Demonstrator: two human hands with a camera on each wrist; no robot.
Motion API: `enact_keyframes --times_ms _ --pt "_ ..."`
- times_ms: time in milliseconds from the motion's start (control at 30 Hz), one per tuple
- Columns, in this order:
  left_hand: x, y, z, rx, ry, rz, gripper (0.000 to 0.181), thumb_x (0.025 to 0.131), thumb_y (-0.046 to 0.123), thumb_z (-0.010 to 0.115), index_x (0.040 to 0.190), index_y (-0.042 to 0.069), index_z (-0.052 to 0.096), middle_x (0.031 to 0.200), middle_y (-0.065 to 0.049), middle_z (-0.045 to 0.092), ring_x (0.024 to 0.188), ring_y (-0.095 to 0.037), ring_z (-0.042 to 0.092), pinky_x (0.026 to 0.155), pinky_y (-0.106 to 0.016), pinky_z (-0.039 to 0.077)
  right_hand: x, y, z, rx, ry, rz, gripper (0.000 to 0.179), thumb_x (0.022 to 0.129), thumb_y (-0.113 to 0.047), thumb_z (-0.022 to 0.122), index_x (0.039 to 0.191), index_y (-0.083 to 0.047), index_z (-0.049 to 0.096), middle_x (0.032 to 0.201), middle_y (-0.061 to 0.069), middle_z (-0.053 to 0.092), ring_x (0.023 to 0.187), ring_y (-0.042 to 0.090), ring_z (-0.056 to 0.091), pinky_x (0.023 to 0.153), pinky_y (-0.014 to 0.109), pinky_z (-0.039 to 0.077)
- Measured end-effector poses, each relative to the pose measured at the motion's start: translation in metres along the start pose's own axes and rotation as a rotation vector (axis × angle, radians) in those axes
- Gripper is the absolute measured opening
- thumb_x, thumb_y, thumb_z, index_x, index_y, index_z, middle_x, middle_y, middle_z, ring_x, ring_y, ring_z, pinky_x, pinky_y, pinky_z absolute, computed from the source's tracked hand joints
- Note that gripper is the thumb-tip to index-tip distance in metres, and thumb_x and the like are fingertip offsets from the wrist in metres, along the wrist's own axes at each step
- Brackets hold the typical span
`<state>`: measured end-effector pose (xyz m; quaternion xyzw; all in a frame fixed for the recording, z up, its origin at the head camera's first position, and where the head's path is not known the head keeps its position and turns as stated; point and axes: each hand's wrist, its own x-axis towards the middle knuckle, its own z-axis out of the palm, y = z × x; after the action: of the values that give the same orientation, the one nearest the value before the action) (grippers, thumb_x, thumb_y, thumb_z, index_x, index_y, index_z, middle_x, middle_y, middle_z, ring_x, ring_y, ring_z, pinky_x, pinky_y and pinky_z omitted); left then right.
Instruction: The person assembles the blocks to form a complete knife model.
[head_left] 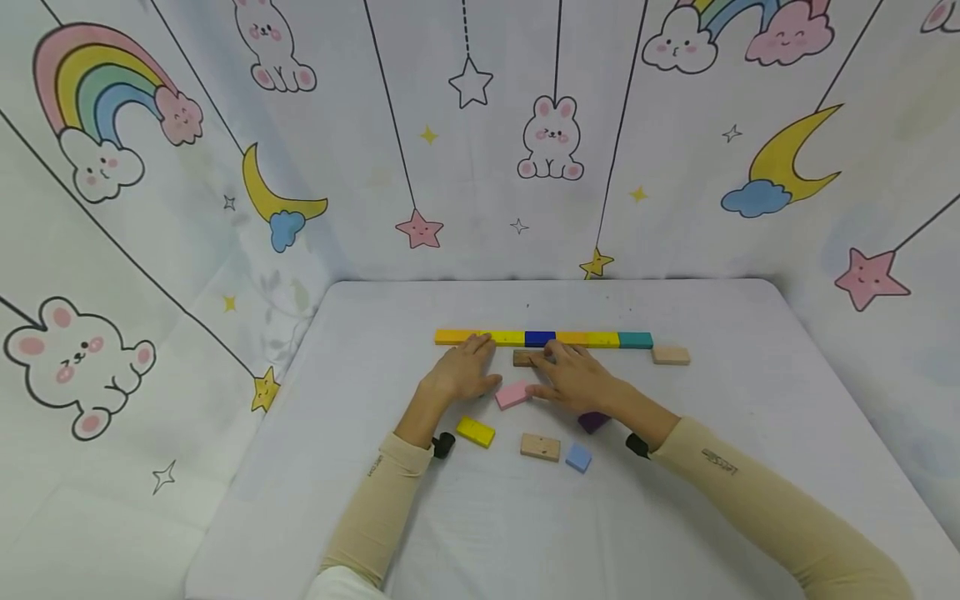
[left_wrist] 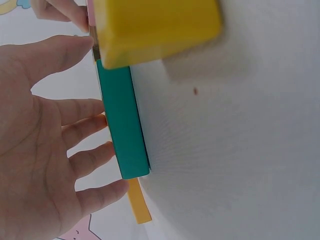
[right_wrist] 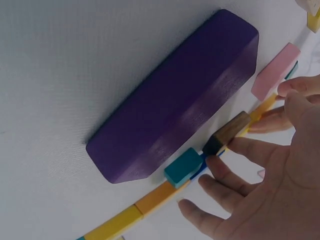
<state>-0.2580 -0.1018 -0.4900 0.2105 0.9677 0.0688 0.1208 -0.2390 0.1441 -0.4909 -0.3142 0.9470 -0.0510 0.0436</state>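
A row of coloured blocks runs along the back of the white table. Over its left part my left hand reaches with fingers spread. In the left wrist view its fingertips lie along a teal block, which the hand hides from the head view. My right hand touches a brown wooden block in front of the row with its fingertips; its thumb is off that block, near a pink block. Close to the right fingers lies a small teal block. A purple block lies under the right wrist.
A yellow block, a wooden block and a light blue block lie nearer the front. Another pale wooden block sits by the row's right end. A patterned cloth hangs behind the table.
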Motion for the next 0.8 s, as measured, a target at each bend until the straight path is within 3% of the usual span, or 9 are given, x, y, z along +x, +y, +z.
enact_keyframes --times_ms 800 --pt "-0.0001 -0.0006 -0.0005 0.001 0.001 0.002 0.074 0.106 0.047 0.057 0.164 0.009 0.032 0.173 -0.009 0.024 0.159 -0.03 0.02 0.13 -0.047 0.022 0.0082 0.0008 -0.0026 -0.002 -0.023 0.019 0.074 0.104 -0.06 0.054 0.156 -0.008 0.048 0.142 0.023 0.05 0.12 0.038 0.058 0.11 0.06 0.046"
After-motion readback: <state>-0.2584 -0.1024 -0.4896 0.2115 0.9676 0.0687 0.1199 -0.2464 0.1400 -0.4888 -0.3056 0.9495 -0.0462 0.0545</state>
